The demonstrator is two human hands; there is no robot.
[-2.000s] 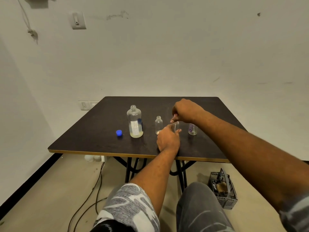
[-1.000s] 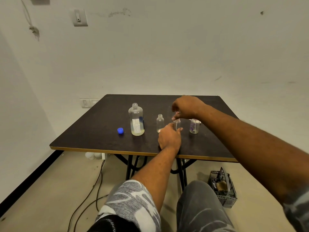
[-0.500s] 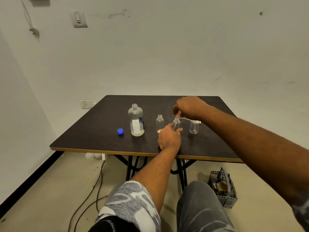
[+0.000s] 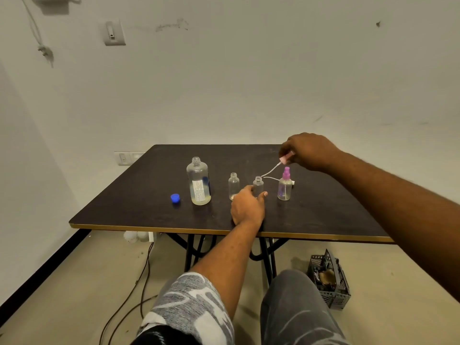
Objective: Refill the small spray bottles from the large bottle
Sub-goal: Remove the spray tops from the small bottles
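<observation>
The middle small bottle (image 4: 258, 183) stands upright on the dark surface (image 4: 139, 195) with its neck open. My left hand (image 4: 247, 207) rests on the surface in front of it, fingers (image 4: 261, 194) curled round its lower half. My right hand (image 4: 308, 151) is raised above and behind, to the right, thumb and fingers pinching a pink spray head (image 4: 285, 158). Its thin white dip tube (image 4: 270, 171) hangs down and leftward in a curve, the lower end close by the mouth of the bottle I hold. I cannot tell whether the tip touches the rim.

Just right of that bottle stands the right small bottle (image 4: 284, 189), upright, with a purple spray top screwed on. Behind it another thin white tube (image 4: 271, 178) lies on the surface. On the other side of my left hand stands the left small bottle (image 4: 234, 186), open-necked and nearly clear. Further left is the large bottle (image 4: 198, 181), uncapped and upright, with a white label and pale liquid in its lower part. Its blue cap (image 4: 175, 197) lies on the surface just to the left, apart from it.

Under the surface, black legs and cables (image 4: 144, 277) run across the floor. A grey basket (image 4: 328, 280) sits on the floor by my right knee. A wall switch (image 4: 114, 33) is mounted high on the wall.
</observation>
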